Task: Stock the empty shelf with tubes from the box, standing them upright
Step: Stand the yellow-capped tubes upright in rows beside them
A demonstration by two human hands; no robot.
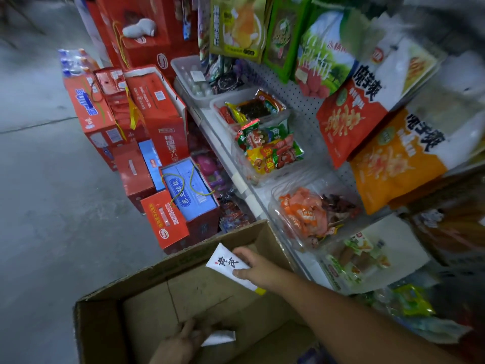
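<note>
"养生核桃" on blue box (189, 189); "桂圆" on red box (168, 132); "黄" on white tube (228, 264).

Left hand (178, 342), right hand (258, 266) — bare forearm (354, 324)

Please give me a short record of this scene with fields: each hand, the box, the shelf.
right hand: the right hand grips a white tube with black characters and a yellow cap, held tilted over the box
left hand: the left hand is low inside the box, touching a second white tube; grip unclear
box: open brown cardboard box
shelf: white shelf holding clear plastic tubs of snack packets
</note>
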